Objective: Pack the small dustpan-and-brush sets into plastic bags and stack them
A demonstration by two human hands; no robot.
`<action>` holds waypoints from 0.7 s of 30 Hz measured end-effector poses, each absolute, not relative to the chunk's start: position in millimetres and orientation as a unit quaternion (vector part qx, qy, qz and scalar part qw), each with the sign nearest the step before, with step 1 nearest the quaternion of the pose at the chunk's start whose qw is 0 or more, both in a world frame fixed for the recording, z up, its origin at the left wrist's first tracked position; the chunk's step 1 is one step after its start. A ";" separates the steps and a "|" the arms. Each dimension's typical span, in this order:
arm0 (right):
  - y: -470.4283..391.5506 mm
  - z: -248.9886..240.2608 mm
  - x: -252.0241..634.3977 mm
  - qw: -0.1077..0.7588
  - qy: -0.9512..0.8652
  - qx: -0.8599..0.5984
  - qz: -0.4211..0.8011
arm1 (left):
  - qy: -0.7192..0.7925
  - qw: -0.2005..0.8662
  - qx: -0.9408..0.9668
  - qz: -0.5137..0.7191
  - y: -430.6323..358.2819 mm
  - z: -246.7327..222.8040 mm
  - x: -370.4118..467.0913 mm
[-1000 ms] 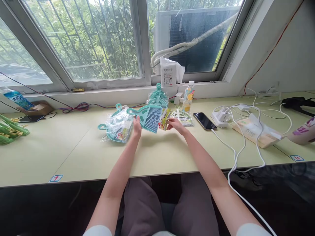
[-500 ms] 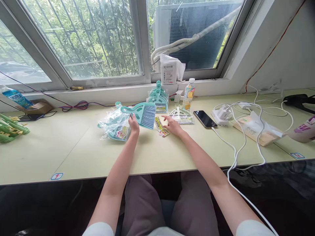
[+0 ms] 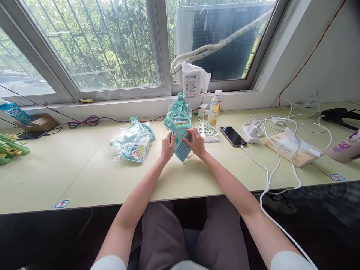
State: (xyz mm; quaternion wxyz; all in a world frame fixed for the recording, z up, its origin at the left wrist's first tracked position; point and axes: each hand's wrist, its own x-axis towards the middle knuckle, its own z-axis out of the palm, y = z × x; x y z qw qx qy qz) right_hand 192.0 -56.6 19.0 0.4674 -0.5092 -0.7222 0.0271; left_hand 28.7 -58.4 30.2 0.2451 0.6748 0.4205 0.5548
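Note:
A teal dustpan and brush set (image 3: 182,150) is held up over the table, tilted, with its bristles toward me and its handle to the upper left. My left hand (image 3: 168,147) is closed round it below the handle. With bent fingers and thumb, my right hand (image 3: 198,143) grips its right side. Behind the set and my right hand, part of a printed card (image 3: 190,153) shows on the table; the rest is hidden. To the left lie teal dustpan sets in clear plastic (image 3: 135,142). Just beyond my right hand is a pale bagged set (image 3: 208,133).
More bagged teal sets (image 3: 179,110) stand against the sill, with a drink bottle (image 3: 215,108) beside them. Rightward are a phone (image 3: 233,136), a power strip (image 3: 251,134), white cables (image 3: 268,176) hanging over the edge, and a tissue pack (image 3: 292,148). Green stalks (image 3: 11,148) lie far left.
My left hand has brought the dustpan and brush set rightward, away from the bagged pile, and turned it bristles downward. My right hand has come off the cards and now grips the set.

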 end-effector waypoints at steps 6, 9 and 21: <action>-58.2 23.5 187.2 0.467 -0.730 -0.498 0.030 | 0.391 0.231 0.696 0.556 -56.2 29.1 24.2; -56.4 26.9 190.7 0.451 -0.741 -0.496 0.028 | 0.371 0.232 0.725 0.532 -56.7 28.2 22.7; -47.2 18.4 200.1 0.401 -0.764 -0.502 0.058 | 0.348 0.374 0.733 0.448 -36.3 17.6 18.6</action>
